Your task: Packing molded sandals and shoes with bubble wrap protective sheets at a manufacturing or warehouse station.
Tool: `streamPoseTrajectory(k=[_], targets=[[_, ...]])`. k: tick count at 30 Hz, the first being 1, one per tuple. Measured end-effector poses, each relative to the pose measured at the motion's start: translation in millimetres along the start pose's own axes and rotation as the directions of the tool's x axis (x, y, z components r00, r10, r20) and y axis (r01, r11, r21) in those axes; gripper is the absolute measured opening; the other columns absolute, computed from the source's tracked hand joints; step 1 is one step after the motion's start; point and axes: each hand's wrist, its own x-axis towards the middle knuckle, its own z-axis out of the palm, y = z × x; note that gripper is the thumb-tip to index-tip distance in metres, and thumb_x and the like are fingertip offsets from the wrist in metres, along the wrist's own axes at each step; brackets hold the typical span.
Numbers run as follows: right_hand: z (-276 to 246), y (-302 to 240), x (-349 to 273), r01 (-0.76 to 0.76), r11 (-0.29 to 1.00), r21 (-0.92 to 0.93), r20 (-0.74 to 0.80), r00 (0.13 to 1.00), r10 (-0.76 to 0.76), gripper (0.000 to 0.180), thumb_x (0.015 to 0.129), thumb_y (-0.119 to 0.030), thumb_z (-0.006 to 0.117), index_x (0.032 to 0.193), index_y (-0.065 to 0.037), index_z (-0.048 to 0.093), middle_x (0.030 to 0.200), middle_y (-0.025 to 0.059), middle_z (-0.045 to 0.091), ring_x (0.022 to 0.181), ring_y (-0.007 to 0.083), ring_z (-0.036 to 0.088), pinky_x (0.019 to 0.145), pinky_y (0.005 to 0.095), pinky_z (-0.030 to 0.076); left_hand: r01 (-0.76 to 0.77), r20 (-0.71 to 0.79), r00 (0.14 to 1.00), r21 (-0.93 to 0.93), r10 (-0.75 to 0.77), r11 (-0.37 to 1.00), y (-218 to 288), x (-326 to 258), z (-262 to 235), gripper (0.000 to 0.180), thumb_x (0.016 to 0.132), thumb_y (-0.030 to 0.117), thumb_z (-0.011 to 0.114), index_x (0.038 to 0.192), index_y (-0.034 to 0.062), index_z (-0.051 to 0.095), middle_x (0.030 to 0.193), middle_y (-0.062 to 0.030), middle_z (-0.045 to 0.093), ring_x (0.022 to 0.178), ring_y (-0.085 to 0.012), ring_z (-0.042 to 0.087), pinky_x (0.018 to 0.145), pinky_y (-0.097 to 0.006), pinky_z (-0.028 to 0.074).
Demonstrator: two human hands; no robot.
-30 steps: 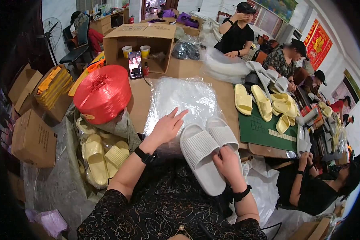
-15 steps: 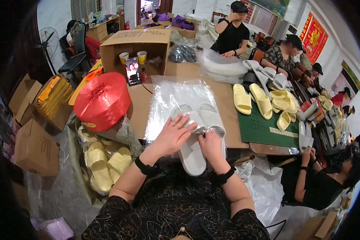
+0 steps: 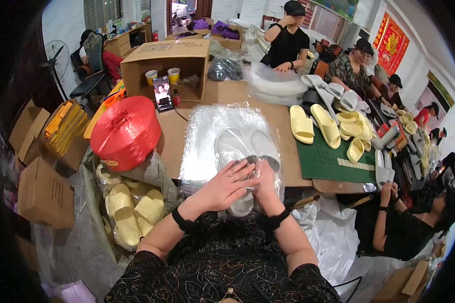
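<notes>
A pair of pale grey slide slippers [image 3: 231,146] lies inside a clear plastic bag [image 3: 199,134] on the table in front of me. The slippers' near end [image 3: 241,204] shows below my hands, toward my body. My left hand [image 3: 227,186] rests on the bag over the slippers, its fingers stretched out and apart. Close beside it, my right hand [image 3: 266,184] is at the right slipper, seemingly under the clear film. Glare and the film blur its fingers, so their grip is unclear.
A big red twine roll [image 3: 125,134] stands left, above a sack of bagged yellow slippers [image 3: 124,214]. A phone [image 3: 162,93] leans before an open cardboard box [image 3: 167,50]. Yellow slippers [image 3: 324,125] lie on a green mat [image 3: 333,169] at right. Co-workers sit behind and right.
The slippers have gone farther into the bag, and its near part now covers more of them. My right hand has moved forward slightly; my left hand has slid nearer to me.
</notes>
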Motion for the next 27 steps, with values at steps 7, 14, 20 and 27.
streamPoseTrajectory(k=[7,14,20,27], targets=[[20.3,-11.6,63.2,-0.239,0.959,-0.153,-0.008,0.971,0.241,0.025,0.089,-0.020,0.064,0.099,0.001,0.054,0.094,0.0234,0.058,0.088,0.0420,0.059,0.078,0.0479,0.049,0.083,-0.085,0.993,0.025,-0.081,0.996,-10.1,-17.6,-24.7,0.042,0.097,0.019,0.045,0.137,0.0220,0.059,0.158,-0.0110,0.035,0.147,-0.0358,0.026,0.121,-0.052,0.014],[4.0,-32.5,10.8,-0.070,0.993,-0.094,0.127,0.989,0.082,0.061,0.084,-0.026,0.073,0.132,0.001,0.049,0.129,0.0291,0.049,0.120,0.0482,0.047,0.099,0.0521,0.043,0.414,-0.192,0.891,-0.032,-0.412,0.910,-24.5,-46.0,-22.8,0.069,0.083,0.032,0.069,0.147,0.0182,0.046,0.157,-0.0220,0.030,0.143,-0.0408,0.031,0.115,-0.051,0.029],[-128.7,-67.3,-38.8,-0.320,0.913,0.254,0.479,0.861,0.169,0.032,0.083,-0.023,0.075,0.109,-0.005,0.070,0.092,0.0127,0.069,0.089,0.0293,0.068,0.083,0.0380,0.054,0.495,-0.140,0.867,0.127,-0.479,0.859,-20.3,-76.9,-0.8,0.079,0.077,0.024,0.075,0.148,0.0164,0.042,0.153,-0.0233,0.033,0.118,-0.0356,0.053,0.104,-0.047,0.043],[-150.9,3.7,-47.8,-0.221,0.963,-0.157,0.221,0.942,0.252,0.043,0.081,-0.009,0.069,0.123,-0.014,0.063,0.114,0.0092,0.067,0.081,0.0275,0.069,0.071,0.0377,0.055,0.485,-0.272,0.761,-0.363,-0.589,0.795,-14.7,-94.2,-2.9,0.054,0.078,-0.003,0.051,0.130,0.0086,0.061,0.152,-0.0136,0.045,0.060,-0.0126,0.055,0.062,-0.027,0.048]])
